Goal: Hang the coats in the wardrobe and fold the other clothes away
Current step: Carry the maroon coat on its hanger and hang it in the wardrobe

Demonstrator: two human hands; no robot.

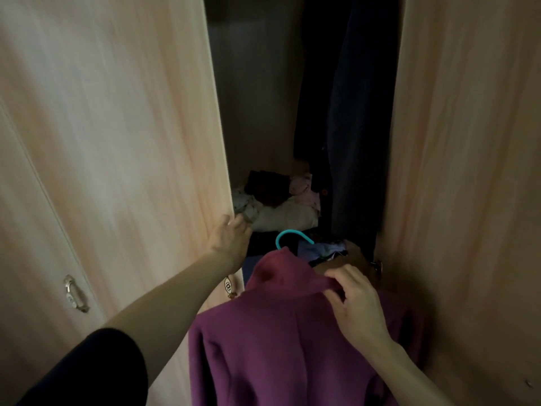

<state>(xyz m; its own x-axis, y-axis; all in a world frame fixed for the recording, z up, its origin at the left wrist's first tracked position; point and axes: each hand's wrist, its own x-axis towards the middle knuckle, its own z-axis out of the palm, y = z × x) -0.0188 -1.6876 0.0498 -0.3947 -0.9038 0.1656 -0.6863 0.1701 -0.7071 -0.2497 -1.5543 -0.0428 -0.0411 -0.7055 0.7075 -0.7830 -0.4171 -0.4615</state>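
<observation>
Opening of the wardrobe (251,106) between left door (117,142) and right door (468,171). Free room: the left and upper interior, open through to the back wall. Obstacles: dark hanging garments (351,112) filling the right side against the right door; a heap of clothes (281,206) across the wardrobe floor; the left hand (231,241) gripping the left door's inner edge; the purple coat (278,332), pinched at the collar by the right hand (357,303), spanning the gap's lower front.

A black short sleeve (96,367) covers the left upper arm; both forearms are bare.
</observation>
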